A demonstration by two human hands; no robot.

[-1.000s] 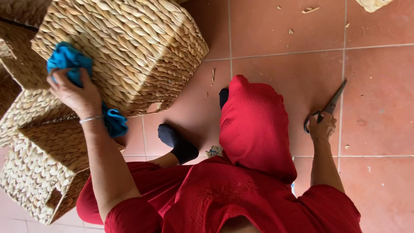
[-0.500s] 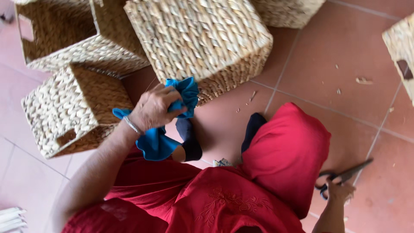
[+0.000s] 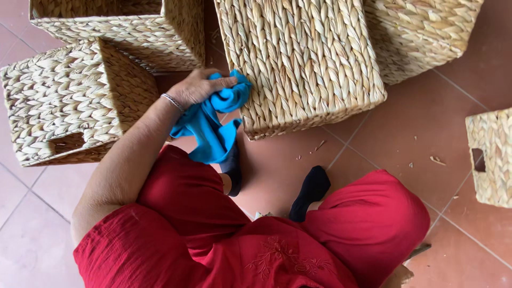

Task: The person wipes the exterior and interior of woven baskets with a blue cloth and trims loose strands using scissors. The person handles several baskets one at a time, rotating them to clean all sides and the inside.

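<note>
woven baskets (image 3: 80, 101) (image 3: 490, 160) on terracotta floor tiles (image 3: 416, 122) strewn with straw scraps (image 3: 437, 159).

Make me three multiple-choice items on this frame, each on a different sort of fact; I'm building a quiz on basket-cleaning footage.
1. Where is the blue cloth?
A. on the floor tiles
B. in the left hand, beside the big woven basket
C. inside a basket

2. What colour are the person's socks?
A. white
B. red
C. black

3. How is the left hand holding the cloth?
A. fingers closed around it, bunched
B. flat and open on it
C. not touching it

Answers: 1 B, the cloth hangs from the hand by the basket's corner. 2 C, both feet show black. 3 A, the fingers wrap the crumpled cloth.
</note>
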